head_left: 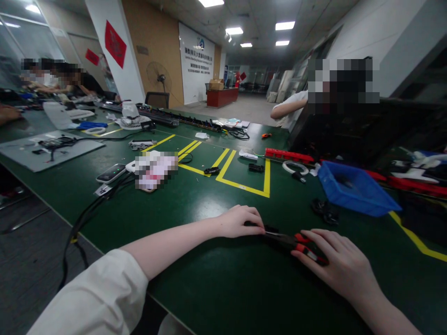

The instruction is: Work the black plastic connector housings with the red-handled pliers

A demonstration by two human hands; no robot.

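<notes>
My right hand (344,256) is closed round the red handles of a pair of long-nosed pliers (287,239), whose dark jaws point left. At the tip of the jaws, my left hand (240,221) has thumb and fingers pinched together on a small dark part (271,229). Its kind is hard to make out, as the fingers and the pliers cover much of it. Both hands are low over the green table (223,279), close to its near side. Right of them lie small black parts (324,211).
A blue bin (356,188) stands at the right, beside red strips (289,155) and a coiled white cable (295,168). Black connectors (256,167) lie near yellow tape. Leftward are a phone (157,172), a black device (111,173) and cables (94,204). Another person (295,104) sits opposite.
</notes>
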